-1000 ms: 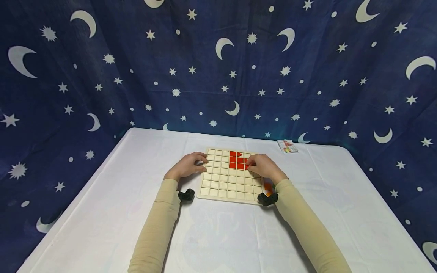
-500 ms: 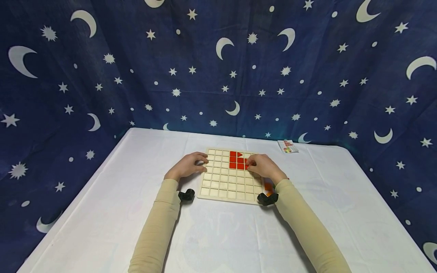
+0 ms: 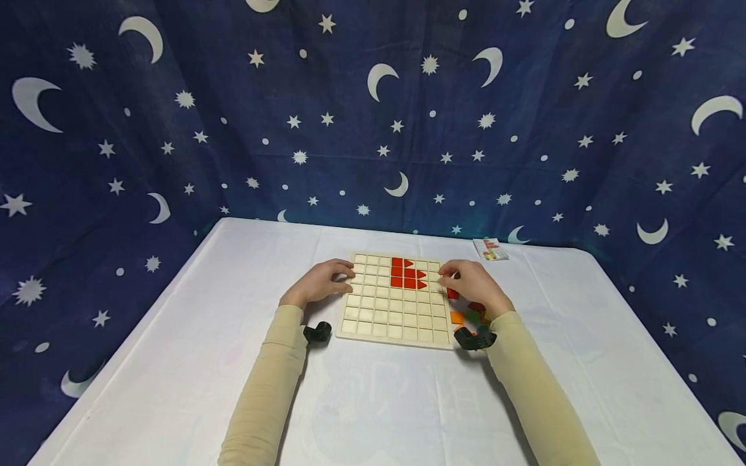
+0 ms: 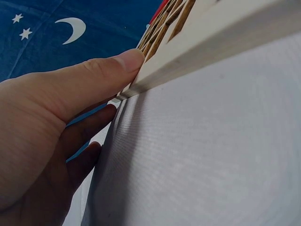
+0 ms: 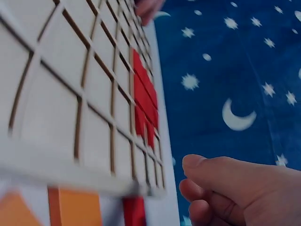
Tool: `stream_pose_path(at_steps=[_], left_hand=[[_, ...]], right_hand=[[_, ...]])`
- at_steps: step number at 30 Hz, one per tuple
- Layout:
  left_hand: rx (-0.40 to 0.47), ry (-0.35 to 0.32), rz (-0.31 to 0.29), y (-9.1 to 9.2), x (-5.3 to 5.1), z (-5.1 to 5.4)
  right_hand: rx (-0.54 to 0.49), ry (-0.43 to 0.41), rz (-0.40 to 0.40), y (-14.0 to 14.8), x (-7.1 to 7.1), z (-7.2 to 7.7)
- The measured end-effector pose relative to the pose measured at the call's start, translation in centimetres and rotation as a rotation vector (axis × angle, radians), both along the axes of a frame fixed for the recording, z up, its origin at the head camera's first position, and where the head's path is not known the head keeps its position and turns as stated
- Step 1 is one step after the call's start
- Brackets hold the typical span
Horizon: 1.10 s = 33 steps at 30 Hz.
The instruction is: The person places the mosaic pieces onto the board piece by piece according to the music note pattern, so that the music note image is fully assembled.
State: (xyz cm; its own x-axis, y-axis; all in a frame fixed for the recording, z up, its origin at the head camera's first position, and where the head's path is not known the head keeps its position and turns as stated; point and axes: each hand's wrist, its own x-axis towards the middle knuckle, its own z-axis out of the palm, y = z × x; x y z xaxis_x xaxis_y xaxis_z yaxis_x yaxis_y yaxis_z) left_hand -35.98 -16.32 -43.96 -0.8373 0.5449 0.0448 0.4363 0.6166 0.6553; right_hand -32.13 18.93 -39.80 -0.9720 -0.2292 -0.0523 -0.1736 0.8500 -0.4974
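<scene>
In the head view a pale wooden grid board (image 3: 384,310) lies on the white table, with red square and triangular tiles (image 3: 405,274) set in its upper middle cells. Three red rows end in points toward the right. My left hand (image 3: 317,283) rests at the board's left edge. Its thumb (image 4: 127,61) touches the rim in the left wrist view, the other fingers beside it. Near the upper right edge, my right hand (image 3: 471,283) hovers with fingers loosely bent. Nothing shows between its thumb (image 5: 202,162) and fingers in the right wrist view.
Orange tiles (image 3: 457,318), a green tile (image 3: 474,316) and several red ones lie right of the board, partly under my right wrist. A small printed card (image 3: 491,250) lies at the back right. A dark blue star-patterned cloth (image 3: 344,129) hangs behind the table.
My right hand has moved right, off the red tiles to the board's right edge, uncovering two red triangular ends and more loose tiles. The left hand has stayed in place.
</scene>
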Motion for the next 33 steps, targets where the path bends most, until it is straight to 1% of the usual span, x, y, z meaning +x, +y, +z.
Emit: stream_pose_path(at_steps=[5, 9, 13, 17, 19, 24, 26, 30, 33], left_hand=[[0.009, 0.006, -0.001, 0.1, 0.0, 0.1], [0.013, 0.011, 0.002, 0.0, 0.0, 0.1], [0.007, 0.012, 0.006, -0.1, -0.1, 0.0], [0.0, 0.018, 0.007, -0.3, -0.1, 0.0], [0.006, 0.02, 0.002, -0.3, -0.1, 0.0], [0.021, 0.012, -0.015, -0.3, -0.1, -0.1], [0.021, 0.01, -0.018, -0.2, -0.1, -0.1], [0.022, 0.006, -0.013, -0.1, -0.1, -0.1], [0.023, 0.008, -0.012, -0.1, -0.2, -0.2]], right_hand=[[-0.017, 0.011, -0.077, 2.6, 1.2, 0.1], [-0.023, 0.005, -0.114, 4.1, 1.8, -0.2], [-0.031, -0.018, -0.132, 4.8, 2.1, -0.5], [-0.023, -0.014, -0.1, 4.3, 1.8, -0.8], [-0.018, -0.011, -0.081, 3.7, 1.5, -1.0], [-0.015, -0.04, -0.055, 1.5, 0.8, -1.2], [-0.009, -0.041, -0.03, 0.6, 0.4, -1.3], [-0.006, -0.012, 0.055, -1.3, -0.3, -1.3], [-0.008, 0.003, 0.093, -2.5, -0.6, -1.3]])
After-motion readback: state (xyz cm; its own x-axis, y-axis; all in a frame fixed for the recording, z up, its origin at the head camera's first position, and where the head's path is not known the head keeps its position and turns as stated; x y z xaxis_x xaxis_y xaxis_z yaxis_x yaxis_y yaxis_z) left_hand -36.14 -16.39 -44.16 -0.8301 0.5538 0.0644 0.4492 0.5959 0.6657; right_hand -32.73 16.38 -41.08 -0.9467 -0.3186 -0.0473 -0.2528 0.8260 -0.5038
